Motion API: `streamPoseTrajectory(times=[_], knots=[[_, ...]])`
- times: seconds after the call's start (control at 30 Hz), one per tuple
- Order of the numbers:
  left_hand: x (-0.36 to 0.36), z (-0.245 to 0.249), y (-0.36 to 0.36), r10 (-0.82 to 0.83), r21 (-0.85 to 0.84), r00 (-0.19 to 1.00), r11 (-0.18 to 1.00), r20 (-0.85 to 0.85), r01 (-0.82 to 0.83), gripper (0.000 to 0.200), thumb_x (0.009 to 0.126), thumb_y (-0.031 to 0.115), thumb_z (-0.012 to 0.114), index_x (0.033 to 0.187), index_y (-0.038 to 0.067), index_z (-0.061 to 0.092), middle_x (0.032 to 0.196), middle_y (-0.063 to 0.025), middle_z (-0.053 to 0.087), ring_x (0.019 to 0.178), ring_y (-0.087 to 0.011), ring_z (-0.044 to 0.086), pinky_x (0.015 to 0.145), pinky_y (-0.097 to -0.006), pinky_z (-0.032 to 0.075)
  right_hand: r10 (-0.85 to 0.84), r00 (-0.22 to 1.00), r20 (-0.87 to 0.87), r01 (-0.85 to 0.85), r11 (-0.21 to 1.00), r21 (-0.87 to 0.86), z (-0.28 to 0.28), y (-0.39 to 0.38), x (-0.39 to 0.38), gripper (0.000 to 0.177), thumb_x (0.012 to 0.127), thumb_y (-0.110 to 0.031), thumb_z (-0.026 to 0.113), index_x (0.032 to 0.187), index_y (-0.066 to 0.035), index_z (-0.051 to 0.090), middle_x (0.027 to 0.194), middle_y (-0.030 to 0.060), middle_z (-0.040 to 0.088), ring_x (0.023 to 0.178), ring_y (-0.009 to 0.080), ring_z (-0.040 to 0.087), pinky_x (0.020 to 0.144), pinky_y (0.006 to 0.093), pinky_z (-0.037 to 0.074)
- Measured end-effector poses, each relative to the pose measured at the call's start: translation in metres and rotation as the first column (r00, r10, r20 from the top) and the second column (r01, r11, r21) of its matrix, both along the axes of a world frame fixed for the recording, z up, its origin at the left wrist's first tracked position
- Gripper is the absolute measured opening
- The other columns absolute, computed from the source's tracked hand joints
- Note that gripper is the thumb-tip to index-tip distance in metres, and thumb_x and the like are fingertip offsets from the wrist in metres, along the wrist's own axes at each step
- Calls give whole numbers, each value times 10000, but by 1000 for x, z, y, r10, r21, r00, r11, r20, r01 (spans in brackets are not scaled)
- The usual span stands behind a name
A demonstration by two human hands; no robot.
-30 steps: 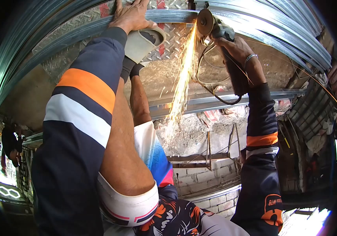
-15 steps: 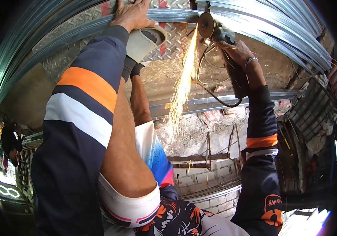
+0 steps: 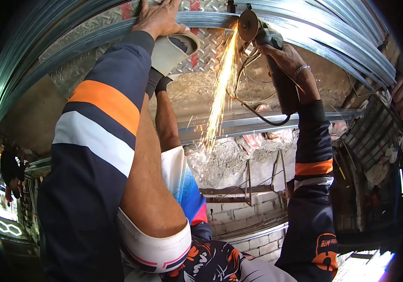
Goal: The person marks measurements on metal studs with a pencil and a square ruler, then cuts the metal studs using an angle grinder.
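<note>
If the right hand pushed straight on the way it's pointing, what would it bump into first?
Probably the strip: the right hand holds a grinder whose disc leads toward it, sparks flying, though depth is unclear.

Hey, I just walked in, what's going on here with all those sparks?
A person is running an angle grinder with the right hand, its disc against a metal strip. Sparks stream from there down toward the ground. The left hand is spread over the same strip, to the left of the disc and next to a shod foot. How deep the cut goes, I can't tell.
</note>
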State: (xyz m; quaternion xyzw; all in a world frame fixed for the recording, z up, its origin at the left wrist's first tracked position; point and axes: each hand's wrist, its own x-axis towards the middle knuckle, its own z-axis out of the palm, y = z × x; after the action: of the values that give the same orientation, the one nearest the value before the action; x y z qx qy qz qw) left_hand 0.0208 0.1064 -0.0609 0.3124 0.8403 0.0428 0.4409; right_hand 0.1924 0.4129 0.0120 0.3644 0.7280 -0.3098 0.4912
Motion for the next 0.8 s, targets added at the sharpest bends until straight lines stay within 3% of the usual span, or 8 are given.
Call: streamPoseTrajectory(times=[0.07,0.37,0.47,0.53,0.67,0.8], knots=[[-1,4,0,8,29,1000,1000,-4,-8,1098,753,543,804,1567,29,276,1567,-196,434,1411,-331,480,1243,-627,59,-9,999,-52,7,999,-34,-1,1,0,692,736,-604,716,908,67,727,822,194,704,763,287,675,735,402,524],[-2,-2,1,3,4,1000,1000,0,-3,1112,757,552,796,1573,18,263,1575,-197,424,1413,-332,477,1244,-627,68,24,999,32,-24,999,21,-4,2,4,710,740,-618,714,914,70,730,855,215,718,802,297,702,744,413,524],[-3,-4,4,-22,-64,999,998,41,24,1104,762,552,789,1571,13,266,1575,-192,425,1407,-330,484,1242,-631,73,37,999,29,-38,999,18,-4,2,11,732,741,-630,713,899,85,726,859,221,715,799,306,698,743,420,527],[-3,-5,3,-28,-35,1000,999,14,28,1096,764,549,786,1568,10,272,1572,-187,431,1401,-327,492,1240,-636,74,26,999,-23,-28,996,-87,-3,5,13,748,738,-637,712,882,97,719,849,222,710,798,307,693,747,425,527],[-2,-8,3,-31,-42,999,999,10,31,1094,760,554,786,1564,8,283,1564,-192,441,1396,-327,498,1236,-641,74,36,999,33,-35,999,-20,-12,5,13,746,749,-640,710,883,94,718,850,205,716,784,295,689,739,424,525],[0,-7,3,-31,-40,1000,999,4,31,1098,753,559,789,1560,6,291,1555,-202,448,1392,-342,498,1233,-645,77,-8,999,44,8,1000,-7,-5,5,0,704,777,-646,689,940,38,729,819,176,711,764,296,684,734,429,520]])
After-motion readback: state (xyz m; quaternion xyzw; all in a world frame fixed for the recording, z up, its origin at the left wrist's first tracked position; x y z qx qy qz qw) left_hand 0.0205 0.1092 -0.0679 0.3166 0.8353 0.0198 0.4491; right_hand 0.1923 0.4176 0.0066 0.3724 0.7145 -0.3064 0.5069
